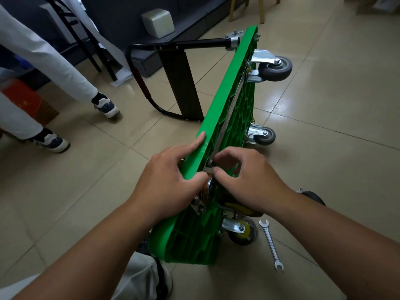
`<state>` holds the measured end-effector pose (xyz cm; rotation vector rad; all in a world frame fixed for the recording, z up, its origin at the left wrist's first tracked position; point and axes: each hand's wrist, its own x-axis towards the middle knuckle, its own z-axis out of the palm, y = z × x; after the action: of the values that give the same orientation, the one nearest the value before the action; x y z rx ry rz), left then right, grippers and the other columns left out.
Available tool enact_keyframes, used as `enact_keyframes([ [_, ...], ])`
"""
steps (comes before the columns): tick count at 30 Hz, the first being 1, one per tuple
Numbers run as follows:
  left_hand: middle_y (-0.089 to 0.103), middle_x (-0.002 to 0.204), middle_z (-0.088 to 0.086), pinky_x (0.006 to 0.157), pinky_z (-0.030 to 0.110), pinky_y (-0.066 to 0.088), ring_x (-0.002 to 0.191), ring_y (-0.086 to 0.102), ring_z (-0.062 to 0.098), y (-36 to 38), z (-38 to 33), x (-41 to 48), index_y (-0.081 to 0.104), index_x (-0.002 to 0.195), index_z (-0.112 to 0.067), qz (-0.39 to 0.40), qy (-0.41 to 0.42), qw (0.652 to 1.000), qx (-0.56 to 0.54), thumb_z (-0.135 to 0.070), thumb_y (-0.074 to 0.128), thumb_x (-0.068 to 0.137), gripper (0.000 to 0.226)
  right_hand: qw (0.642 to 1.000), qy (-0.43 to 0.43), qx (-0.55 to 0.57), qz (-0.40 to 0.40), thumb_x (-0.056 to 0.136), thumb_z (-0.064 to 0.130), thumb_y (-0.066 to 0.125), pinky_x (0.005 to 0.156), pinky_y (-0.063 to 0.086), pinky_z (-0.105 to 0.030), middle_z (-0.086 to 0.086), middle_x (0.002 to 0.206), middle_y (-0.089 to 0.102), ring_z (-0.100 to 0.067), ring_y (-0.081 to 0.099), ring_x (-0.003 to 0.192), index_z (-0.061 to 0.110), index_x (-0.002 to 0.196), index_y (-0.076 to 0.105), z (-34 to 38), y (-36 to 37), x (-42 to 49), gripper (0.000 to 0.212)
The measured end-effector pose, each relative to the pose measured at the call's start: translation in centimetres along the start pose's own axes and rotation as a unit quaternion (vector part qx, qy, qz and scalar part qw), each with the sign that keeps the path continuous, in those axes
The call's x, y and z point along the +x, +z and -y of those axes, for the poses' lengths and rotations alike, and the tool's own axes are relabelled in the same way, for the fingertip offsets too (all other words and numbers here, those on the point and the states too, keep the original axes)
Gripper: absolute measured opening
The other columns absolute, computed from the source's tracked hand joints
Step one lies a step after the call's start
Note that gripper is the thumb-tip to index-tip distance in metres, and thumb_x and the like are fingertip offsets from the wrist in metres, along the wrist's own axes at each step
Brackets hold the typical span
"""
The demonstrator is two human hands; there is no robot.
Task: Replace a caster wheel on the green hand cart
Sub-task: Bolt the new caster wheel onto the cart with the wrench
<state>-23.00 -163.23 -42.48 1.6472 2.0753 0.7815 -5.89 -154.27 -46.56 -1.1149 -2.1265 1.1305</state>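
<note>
Green hand cart [223, 100], stood on its side, is gripped at its rim by the left hand [171, 182]; a bolt [210, 163] is pinched by the right hand [249, 180].

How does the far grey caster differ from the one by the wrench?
The far grey caster has an all-grey wheel; the near caster has a yellow hub. The far one is at the handle end, the near one beside the wrench. Both sit in silver brackets on the cart.

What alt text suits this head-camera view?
A green hand cart stands on its edge; the left hand grips its rim while the right hand pinches a fastener on the underside. A wrench lies on the floor nearby.
</note>
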Motion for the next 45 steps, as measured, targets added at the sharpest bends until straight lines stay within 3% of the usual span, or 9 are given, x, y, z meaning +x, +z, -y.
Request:
enact_keyframes([
  [9,0.070,0.117,-0.014,0.063,0.022,0.052,0.072,0.064,0.007,0.0,0.2,0.1,0.044,0.150,-0.057,-0.002,0.005,1.000,0.000,-0.031,0.073,0.084,0.077,0.997,0.030,0.064,-0.043,0.086,0.030,0.077,0.076,0.058,-0.028,0.015,0.087,0.072,-0.001,0.067,0.079,0.028,0.098,0.073,0.7,0.3,0.4,0.012],
  [15,0.069,0.122,-0.016,0.068,0.029,0.060,0.080,0.069,0.005,0.1,0.1,0.1,0.044,0.148,-0.060,0.000,-0.003,1.000,-0.022,-0.050,0.061,0.072,0.078,0.994,0.040,0.096,-0.029,0.083,0.022,0.081,0.077,0.059,-0.030,0.009,0.083,0.072,-0.005,0.069,0.077,0.024,0.095,0.071,0.6,0.7,0.5,0.016],
  [17,0.070,0.122,-0.014,0.070,0.036,0.062,0.081,0.070,0.008,0.1,0.2,0.1,0.044,0.148,-0.060,0.000,-0.005,1.000,-0.028,-0.051,0.059,0.071,0.079,0.994,0.053,0.092,-0.042,0.087,0.025,0.078,0.078,0.060,-0.032,0.008,0.080,0.074,-0.004,0.069,0.076,0.022,0.090,0.074,0.5,0.8,0.6,0.006],
  [20,0.069,0.124,-0.014,0.071,0.039,0.063,0.084,0.071,0.009,0.2,0.1,0.0,0.044,0.148,-0.060,-0.001,-0.001,0.999,-0.033,-0.053,0.059,0.071,0.079,0.996,0.047,0.067,-0.038,0.090,0.035,0.073,0.078,0.060,-0.035,0.010,0.079,0.073,-0.003,0.069,0.074,0.025,0.088,0.074,0.4,0.2,1.0,0.010],
  [25,0.068,0.124,-0.014,0.064,0.024,0.057,0.075,0.067,0.005,0.0,0.0,0.0,0.045,0.150,-0.056,-0.001,0.001,1.000,-0.025,-0.041,0.069,0.080,0.075,0.993,0.050,0.105,-0.036,0.083,0.024,0.081,0.078,0.060,-0.029,0.009,0.085,0.073,-0.004,0.069,0.079,0.023,0.095,0.072,0.4,0.6,0.5,0.015],
  [30,0.070,0.121,-0.013,0.068,0.037,0.063,0.076,0.070,0.009,0.0,-0.2,0.0,0.045,0.147,-0.060,-0.002,-0.009,0.999,-0.038,-0.044,0.064,0.074,0.077,0.992,0.044,0.102,-0.055,0.092,0.031,0.072,0.073,0.057,-0.023,0.009,0.080,0.073,-0.002,0.068,0.076,0.024,0.091,0.073,0.3,0.8,0.6,0.007],
  [38,0.072,0.115,-0.012,0.069,0.038,0.063,0.073,0.070,0.009,-0.4,0.1,0.3,0.046,0.146,-0.061,0.004,-0.009,0.999,-0.036,-0.046,0.064,0.075,0.075,0.992,0.044,0.094,-0.067,0.087,0.026,0.078,0.072,0.056,-0.018,0.011,0.081,0.072,-0.001,0.067,0.076,0.022,0.094,0.074,0.4,1.6,0.8,0.009],
  [42,0.077,0.109,-0.008,0.063,0.031,0.062,0.073,0.074,0.011,-2.1,0.9,1.2,0.051,0.145,-0.055,0.039,-0.026,0.996,-0.070,-0.018,0.076,0.085,0.075,0.992,0.061,0.096,-0.058,0.087,0.029,0.077,0.071,0.058,-0.024,0.010,0.080,0.071,-0.002,0.067,0.074,0.023,0.091,0.073,1.0,2.5,1.7,0.008],
  [45,0.078,0.112,-0.007,0.073,0.045,0.066,0.086,0.077,0.021,-3.1,1.3,1.6,0.053,0.146,-0.048,0.055,-0.033,0.994,-0.088,-0.006,0.076,0.085,0.078,0.999,0.028,0.038,-0.024,0.085,0.032,0.079,0.074,0.058,-0.026,0.013,0.080,0.070,-0.001,0.066,0.075,0.025,0.092,0.074,1.5,1.9,2.4,0.011],
])
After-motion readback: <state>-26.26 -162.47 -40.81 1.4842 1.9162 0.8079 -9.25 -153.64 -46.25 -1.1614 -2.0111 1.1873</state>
